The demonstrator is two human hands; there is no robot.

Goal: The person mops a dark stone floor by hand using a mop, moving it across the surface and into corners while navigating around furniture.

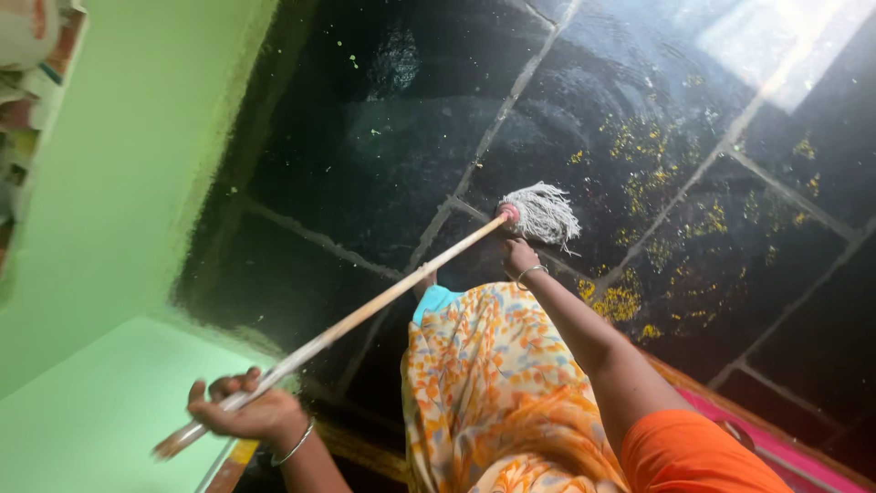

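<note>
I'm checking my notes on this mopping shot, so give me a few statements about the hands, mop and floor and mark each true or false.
1. The left hand grips the upper end of the mop handle. True.
2. The mop head is bright blue. False: its strands are whitish.
3. The right hand is close beside the mop head. True.
4. The floor is pale wood. False: it is dark slabs with light joints and yellow specks.
5. The wall is green. True.
</note>
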